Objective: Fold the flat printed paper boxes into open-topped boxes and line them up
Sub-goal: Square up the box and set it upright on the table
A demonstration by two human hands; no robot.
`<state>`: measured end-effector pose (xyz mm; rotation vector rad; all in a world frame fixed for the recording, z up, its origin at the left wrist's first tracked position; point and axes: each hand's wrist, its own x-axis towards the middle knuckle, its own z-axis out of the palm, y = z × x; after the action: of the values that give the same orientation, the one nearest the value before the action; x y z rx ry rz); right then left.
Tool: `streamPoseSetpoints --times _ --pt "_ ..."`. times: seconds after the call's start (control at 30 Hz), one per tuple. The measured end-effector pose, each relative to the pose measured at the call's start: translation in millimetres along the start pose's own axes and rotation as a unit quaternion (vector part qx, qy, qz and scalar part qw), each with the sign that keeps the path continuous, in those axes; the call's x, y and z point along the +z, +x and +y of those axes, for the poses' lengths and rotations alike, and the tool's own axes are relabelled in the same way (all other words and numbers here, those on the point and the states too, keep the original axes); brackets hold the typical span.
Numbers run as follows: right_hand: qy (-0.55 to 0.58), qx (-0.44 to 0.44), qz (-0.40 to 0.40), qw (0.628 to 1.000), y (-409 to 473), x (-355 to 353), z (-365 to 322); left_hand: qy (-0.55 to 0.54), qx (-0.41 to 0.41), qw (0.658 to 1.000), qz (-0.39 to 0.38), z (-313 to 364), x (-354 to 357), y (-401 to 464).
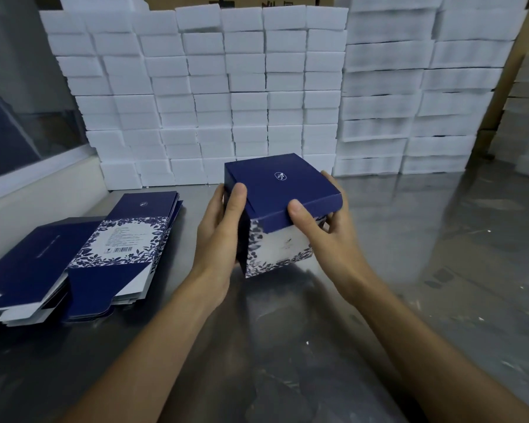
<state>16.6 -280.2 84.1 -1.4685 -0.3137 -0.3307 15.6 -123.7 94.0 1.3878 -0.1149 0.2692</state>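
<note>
Between both hands: 1 box (283, 215) held above counter (409, 239), navy flap folded over; left hand (219, 233) and right hand (324, 227) fingers pinching its sides. Left of fingers: flat boxes (83, 254) stacked, unfolded; no finished row visible

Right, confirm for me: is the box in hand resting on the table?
No, both hands, left hand and right hand, hold the box up above the steel table.

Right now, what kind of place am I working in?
Probably a packing or assembly workshop: a metal worktable, a wall of stacked white foam blocks behind it, and a pile of flat printed boxes awaiting folding.
</note>
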Motion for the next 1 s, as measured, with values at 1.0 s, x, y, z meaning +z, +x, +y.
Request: streamPoseSetpoints --times 1.0 --pt "-0.092 -0.134 0.065 0.985 -3.4 6.3 3.1 0.269 0.242 0.932 0.001 -12.2 11.0 -13.2"
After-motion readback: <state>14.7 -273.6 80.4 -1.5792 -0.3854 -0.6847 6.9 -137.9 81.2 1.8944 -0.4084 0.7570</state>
